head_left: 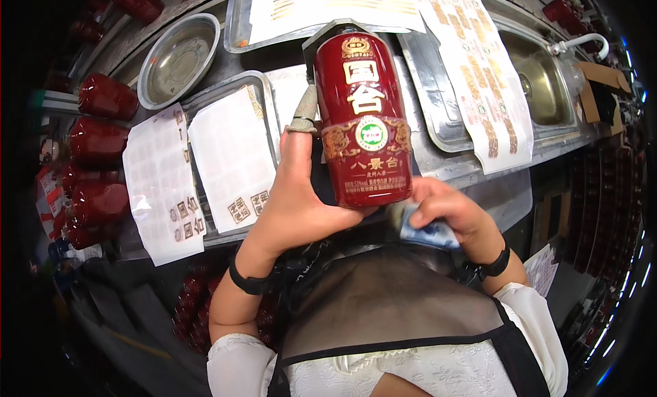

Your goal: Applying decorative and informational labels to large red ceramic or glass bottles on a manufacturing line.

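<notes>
A dark red bottle (359,96) with gold lettering and a round green-and-white emblem is held up in front of me, tilted over the table edge. My left hand (294,198) grips it from the left and below; its fingers are hidden behind the bottle. A grey finger cot (304,111) covers the left thumb. Close to the bottle's lower right is my right hand (448,212), pinching a folded blue-and-white cloth or wipe (428,233), partly blurred.
Sticker sheets (229,157) lie on a metal tray (263,96) at left, with another sticker sheet (479,75) at right. Beyond stands a metal bowl (179,58). Red bottles (99,140) line the left side; a sink (547,89) with a tap (582,44) is at right.
</notes>
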`<state>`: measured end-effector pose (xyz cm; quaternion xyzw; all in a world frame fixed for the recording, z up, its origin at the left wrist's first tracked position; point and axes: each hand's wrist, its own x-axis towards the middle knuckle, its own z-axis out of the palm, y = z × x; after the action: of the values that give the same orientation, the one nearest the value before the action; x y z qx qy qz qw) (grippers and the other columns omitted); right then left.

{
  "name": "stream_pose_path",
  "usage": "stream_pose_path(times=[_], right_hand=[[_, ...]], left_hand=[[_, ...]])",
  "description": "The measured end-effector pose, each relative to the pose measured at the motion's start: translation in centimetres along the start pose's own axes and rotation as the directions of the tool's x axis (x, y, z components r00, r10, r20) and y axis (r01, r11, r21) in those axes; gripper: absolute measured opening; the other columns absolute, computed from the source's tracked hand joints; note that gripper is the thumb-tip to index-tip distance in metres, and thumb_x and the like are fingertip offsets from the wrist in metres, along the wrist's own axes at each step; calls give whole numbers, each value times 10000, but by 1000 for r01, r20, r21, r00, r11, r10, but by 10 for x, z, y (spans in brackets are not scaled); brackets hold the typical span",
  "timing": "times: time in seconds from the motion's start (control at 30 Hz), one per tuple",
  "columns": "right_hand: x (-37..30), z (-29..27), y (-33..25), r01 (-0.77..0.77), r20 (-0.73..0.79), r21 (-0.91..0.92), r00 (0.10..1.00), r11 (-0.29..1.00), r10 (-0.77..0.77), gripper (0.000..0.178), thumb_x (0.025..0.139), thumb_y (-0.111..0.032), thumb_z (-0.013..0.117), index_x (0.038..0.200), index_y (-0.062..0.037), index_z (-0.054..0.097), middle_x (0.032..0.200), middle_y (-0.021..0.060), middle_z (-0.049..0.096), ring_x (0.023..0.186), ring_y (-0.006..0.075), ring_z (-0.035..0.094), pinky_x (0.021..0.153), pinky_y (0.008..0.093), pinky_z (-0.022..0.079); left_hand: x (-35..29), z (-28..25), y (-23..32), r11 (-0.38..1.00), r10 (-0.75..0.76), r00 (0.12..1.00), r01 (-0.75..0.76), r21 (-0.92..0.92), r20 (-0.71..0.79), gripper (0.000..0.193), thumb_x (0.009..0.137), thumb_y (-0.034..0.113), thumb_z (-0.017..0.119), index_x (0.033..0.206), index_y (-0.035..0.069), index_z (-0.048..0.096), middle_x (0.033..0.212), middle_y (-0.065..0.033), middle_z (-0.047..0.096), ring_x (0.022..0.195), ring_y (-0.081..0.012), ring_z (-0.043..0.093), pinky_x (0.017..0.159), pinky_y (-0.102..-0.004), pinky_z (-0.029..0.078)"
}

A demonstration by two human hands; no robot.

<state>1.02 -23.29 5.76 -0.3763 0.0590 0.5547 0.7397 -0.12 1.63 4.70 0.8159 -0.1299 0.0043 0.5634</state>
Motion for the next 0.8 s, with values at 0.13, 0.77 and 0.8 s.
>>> stream_pose_path(times=[0.13, 0.77, 0.8], right_hand=[[-4, 10, -16, -119, 76, -357, 985, 927, 156, 386, 790, -51, 635, 1167, 31, 659, 1058, 58, 680, 892, 71, 597, 802, 203, 464], [27, 26, 2, 288, 14, -957, 155, 32, -988, 273, 789, 50, 701, 1026, -10, 579, 884, 68, 588, 760, 109, 573, 674, 244, 468], [28, 31, 2, 213, 106, -974, 120, -79, -987, 304, 725, 75, 720, 997, -7, 614, 835, 82, 597, 712, 164, 576, 638, 285, 466]], left_hand=[[4, -2, 14, 1000, -19, 999, 19, -15, -29, 1167, 577, 136, 899, 1531, -1, 241, 1417, -162, 467, 1307, -257, 474, 1107, -399, 352], [4, 25, -7, 793, -243, 965, 138, -593, -101, 667, 984, 149, 612, 1524, -28, 264, 1468, -183, 457, 1336, -223, 473, 1102, -354, 394], [4, 26, -8, 794, -239, 966, 134, -592, -102, 663, 985, 146, 609, 1524, -28, 264, 1469, -183, 456, 1338, -223, 471, 1105, -355, 390]])
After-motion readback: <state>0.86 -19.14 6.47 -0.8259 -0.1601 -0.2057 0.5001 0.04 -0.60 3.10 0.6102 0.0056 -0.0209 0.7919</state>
